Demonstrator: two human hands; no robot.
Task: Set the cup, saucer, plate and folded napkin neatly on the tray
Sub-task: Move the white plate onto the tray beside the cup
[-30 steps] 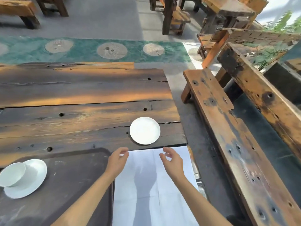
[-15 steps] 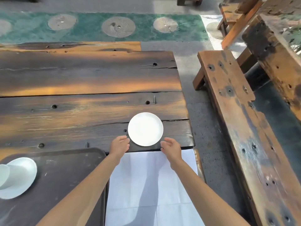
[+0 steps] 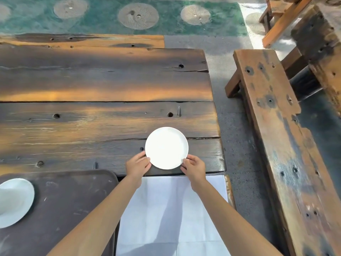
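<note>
White plate (image 3: pixel 166 147) on tabletop (image 3: pixel 103 85) is touched at near rim by L hand (image 3: pixel 137 166) & R hand (image 3: pixel 194 168); napkin (image 3: pixel 171 215) is spread just below, tray (image 3: pixel 73 200) is seen at left.

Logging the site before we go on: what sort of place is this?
Probably an outdoor cafe or garden seating area: a rough dark plank table, a weathered wooden bench beside it, and round stone discs set in green paving beyond.

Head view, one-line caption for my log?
Both hands, left and right, grip the plate on the table.
</note>
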